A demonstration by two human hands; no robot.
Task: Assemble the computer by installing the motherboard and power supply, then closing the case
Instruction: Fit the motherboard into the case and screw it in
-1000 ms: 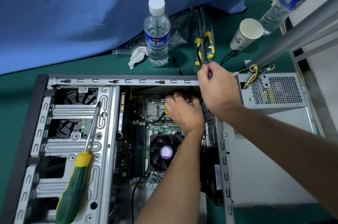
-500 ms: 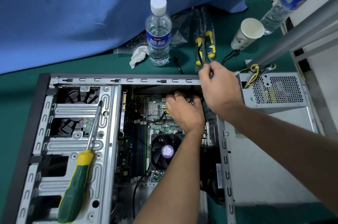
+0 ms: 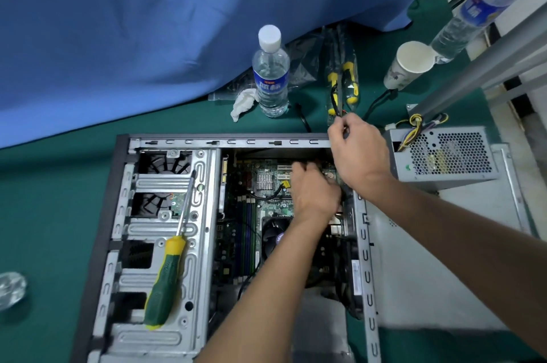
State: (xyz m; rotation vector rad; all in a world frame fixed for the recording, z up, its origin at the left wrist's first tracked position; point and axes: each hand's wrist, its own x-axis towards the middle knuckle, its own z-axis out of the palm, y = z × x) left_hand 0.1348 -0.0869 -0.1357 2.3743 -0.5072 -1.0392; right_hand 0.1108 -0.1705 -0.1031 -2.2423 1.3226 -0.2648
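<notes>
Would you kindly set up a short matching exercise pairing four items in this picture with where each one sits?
Things:
1. screwdriver
2. power supply
3. paper cup
4. left hand

Places:
A. over the motherboard, inside the case
B. lying on the metal drive cage
C. standing on the green mat, behind the case
D. outside the case, on its right

Pairs: 1-B, 2-D, 3-C, 4-A
</notes>
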